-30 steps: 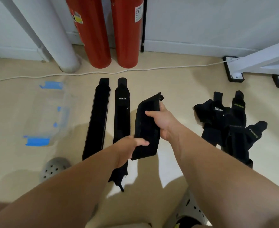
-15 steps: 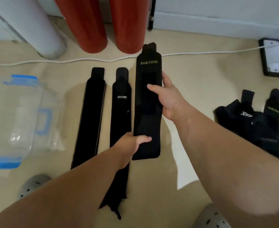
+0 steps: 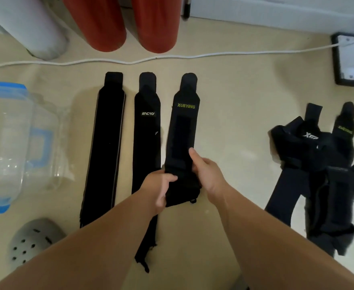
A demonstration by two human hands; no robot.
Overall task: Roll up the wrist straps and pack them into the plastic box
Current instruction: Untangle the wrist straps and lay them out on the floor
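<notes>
Gripping the near end of the XUEYING strap (image 3: pixel 182 132) with both hands now. Got the left hand (image 3: pixel 159 189) curled round the bunched-up bottom edge, thumb on top. Got the right hand (image 3: pixel 205 174) clamped on the right edge just beside it, forefinger pointing up along the strap.

Big change from half a second back: had the right hand about halfway up the strap then, holding the far end lifted toward the red cylinders (image 3: pixel 100 24) and over the white cable (image 3: pixel 130 60). Now laid flat on the floor, stopping short of the cable, lined up third in a row with two other straps. Looks folded or rolled over at the near end, can't tell how far.

Just left of it, right by the left hand: the middle strap (image 3: pixel 147 143), same spot as before, frayed end poking out below the left forearm. Further left, the plain strap (image 3: pixel 107 143), also unmoved. Beyond that, at the left edge, the plastic box (image 3: pixel 8 143), clear with blue clips, well apart from the hands. Off to the right, well apart, the pile (image 3: pixel 318 174) of tangled straps. Also a grey shoe (image 3: pixel 33 239) bottom left and a white pipe (image 3: pixel 36 24) top left.
</notes>
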